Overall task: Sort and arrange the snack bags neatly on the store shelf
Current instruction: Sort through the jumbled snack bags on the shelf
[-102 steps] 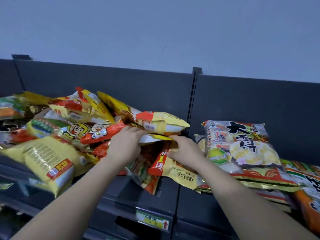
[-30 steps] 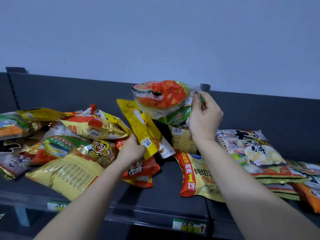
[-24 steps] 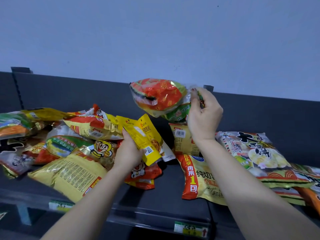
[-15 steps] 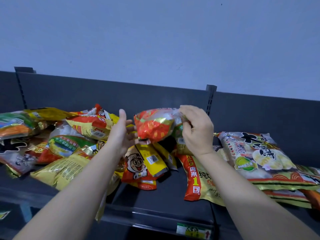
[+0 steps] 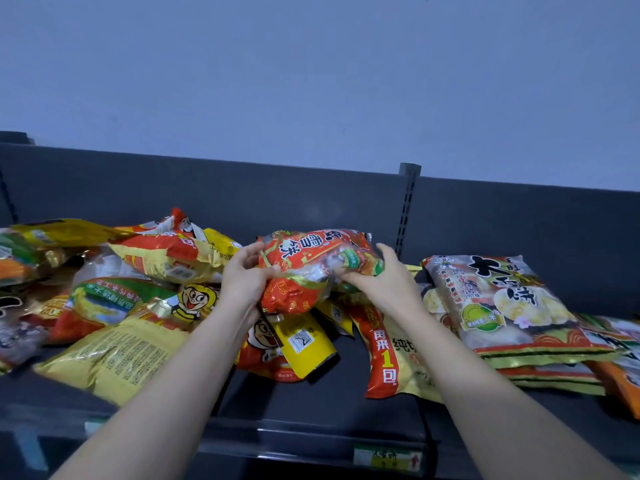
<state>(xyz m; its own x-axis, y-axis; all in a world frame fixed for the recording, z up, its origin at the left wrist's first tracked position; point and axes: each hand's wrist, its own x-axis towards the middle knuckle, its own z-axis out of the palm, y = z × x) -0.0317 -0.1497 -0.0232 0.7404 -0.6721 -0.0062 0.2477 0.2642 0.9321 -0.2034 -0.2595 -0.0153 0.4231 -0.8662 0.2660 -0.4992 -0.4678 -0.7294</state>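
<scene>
Dark grey shelf point(image 5: 311, 403) below a blue wall point(image 5: 311, 81) carries loose snack bags point(image 5: 166, 258). Both forearms reach forward; left hand point(image 5: 242, 282) and right hand point(image 5: 384, 284) each curl a grip round opposite ends of a red snack bag point(image 5: 301, 271), held over the middle pile. A yellow barcode packet point(image 5: 304, 344) lies beneath, stacked rice-cracker bags point(image 5: 498, 306) to its right.

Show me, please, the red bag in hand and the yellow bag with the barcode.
red bag point(image 5: 298, 289), head view, on its lower red panel.
yellow bag point(image 5: 313, 356), head view, just below its barcode label.
</scene>
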